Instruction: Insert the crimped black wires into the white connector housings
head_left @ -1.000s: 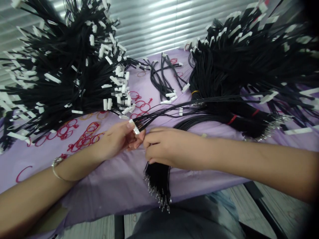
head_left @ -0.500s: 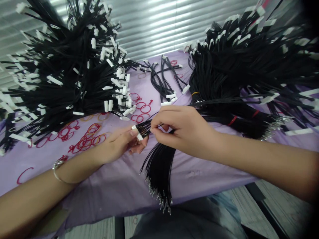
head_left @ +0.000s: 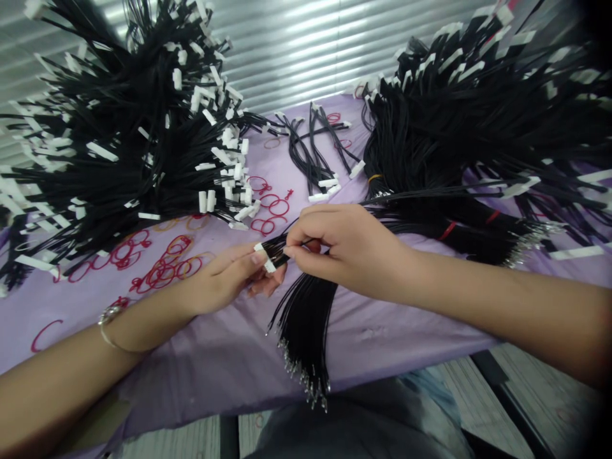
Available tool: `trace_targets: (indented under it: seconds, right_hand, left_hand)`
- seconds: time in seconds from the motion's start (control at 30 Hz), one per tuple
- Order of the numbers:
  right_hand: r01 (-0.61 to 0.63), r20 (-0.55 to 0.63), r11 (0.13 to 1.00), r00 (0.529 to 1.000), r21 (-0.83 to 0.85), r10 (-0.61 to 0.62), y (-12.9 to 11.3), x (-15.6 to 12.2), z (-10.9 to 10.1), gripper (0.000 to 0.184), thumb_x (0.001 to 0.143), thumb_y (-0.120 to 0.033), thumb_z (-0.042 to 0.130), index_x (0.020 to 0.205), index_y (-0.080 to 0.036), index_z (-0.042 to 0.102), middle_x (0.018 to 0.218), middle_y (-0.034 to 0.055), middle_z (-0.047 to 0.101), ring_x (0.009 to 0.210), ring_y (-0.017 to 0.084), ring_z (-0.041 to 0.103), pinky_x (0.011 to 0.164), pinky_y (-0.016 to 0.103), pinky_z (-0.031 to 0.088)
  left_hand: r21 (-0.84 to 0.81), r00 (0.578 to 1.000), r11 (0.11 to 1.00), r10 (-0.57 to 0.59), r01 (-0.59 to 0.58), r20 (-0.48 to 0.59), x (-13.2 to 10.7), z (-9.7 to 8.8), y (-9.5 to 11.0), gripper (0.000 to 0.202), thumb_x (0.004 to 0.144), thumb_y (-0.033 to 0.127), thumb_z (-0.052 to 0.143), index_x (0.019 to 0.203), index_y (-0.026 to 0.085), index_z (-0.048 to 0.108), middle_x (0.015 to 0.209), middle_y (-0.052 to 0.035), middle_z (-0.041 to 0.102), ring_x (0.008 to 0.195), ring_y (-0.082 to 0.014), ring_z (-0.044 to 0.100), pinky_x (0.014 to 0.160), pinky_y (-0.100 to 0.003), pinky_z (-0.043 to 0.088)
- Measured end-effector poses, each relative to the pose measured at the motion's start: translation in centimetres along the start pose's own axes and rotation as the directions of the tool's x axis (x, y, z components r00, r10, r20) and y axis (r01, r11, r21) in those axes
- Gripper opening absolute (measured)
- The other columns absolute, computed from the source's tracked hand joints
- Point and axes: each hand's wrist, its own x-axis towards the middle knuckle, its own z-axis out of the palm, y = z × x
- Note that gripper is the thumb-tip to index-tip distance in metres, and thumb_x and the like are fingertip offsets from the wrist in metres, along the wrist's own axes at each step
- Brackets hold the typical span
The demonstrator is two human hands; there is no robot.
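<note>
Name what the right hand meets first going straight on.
The fingers of the right hand point left and would meet the black wires first, beside the white connectors in the left hand; they may already touch, though depth is unclear.

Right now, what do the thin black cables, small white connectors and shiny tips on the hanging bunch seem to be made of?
The thin black cables look like plastic-insulated wire, smooth and faintly glossy. The small white connectors look like moulded plastic, opaque and square-edged. The shiny tips look like bright metal terminals, reflecting light, though they are too small to be sure.
</note>
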Motion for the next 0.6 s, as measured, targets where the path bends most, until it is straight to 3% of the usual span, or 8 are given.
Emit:
trace_targets:
  seconds: [0.4,0.6]
  right_hand:
    - [0.025,0.026,1.0,0.999,0.005,-0.026,0.3,0.2,0.2,0.012,0.082,-0.016,0.057,0.073,-0.011,0.063,0.07,-0.0014,0.058,0.064,0.006,0.048,0.063,0.017,0.036]
    - [0.086,0.044,0.973,0.996,-0.216,-0.078,0.2,0.1,0.9,0.021,0.09,-0.016,0.048,0.077,-0.009,0.063,0.074,0.0034,0.056,0.069,0.011,0.049,0.065,0.024,0.038]
  left_hand:
    - [-0.007,0.998,0.999,0.044,-0.043,0.038,0.1,-0.3,-0.4,0.039,0.096,0.042,0.038,0.085,0.01,0.057,0.065,-0.0018,0.054,0.054,-0.0088,0.043,0.048,-0.02,0.036]
    - [-0.011,1.0,1.0,0.027,-0.026,0.013,0.2,-0.3,-0.7,0.037,0.095,0.043,0.041,0.083,0.012,0.058,0.067,-0.0021,0.055,0.053,-0.0088,0.042,0.046,-0.019,0.036]
